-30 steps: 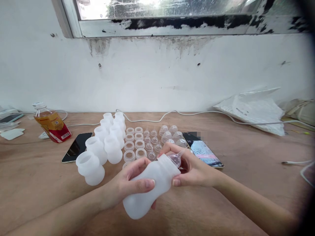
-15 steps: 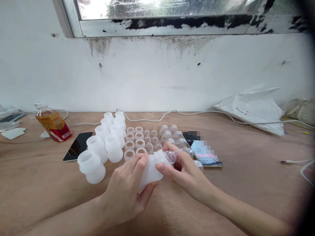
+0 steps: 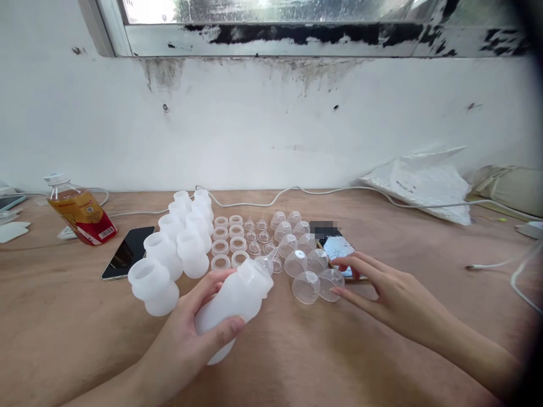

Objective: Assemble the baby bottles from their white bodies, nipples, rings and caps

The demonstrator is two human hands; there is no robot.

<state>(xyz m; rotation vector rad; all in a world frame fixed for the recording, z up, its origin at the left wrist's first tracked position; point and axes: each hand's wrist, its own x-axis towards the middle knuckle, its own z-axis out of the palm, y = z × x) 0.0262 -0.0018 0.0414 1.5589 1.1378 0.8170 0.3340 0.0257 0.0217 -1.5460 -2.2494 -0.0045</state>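
Note:
My left hand (image 3: 199,328) is wrapped round a white bottle (image 3: 231,308), which tilts up to the right with a clear nipple (image 3: 268,261) and a collar at its top. At the right, my right hand (image 3: 377,288) has thumb and fingers apart beside a clear dome cap (image 3: 331,284) at the near end of two rows of such caps. Its fingertips are at the cap's edge, with nothing gripped. White open bottles (image 3: 155,282) stand in two rows on the left. Between bottles and caps lie rings (image 3: 220,247) and clear nipples (image 3: 253,249).
A black phone (image 3: 129,252) and a drink bottle (image 3: 82,212) are at the left. Another phone (image 3: 337,246) lies behind my right hand. A white cable (image 3: 271,202) runs along the wall, near a plastic bag (image 3: 419,183).
My right hand has let go of the bottle's top and moved right to the caps, its fingers now apart. The bottle, still in my left hand, has shifted left and tilts more upward.

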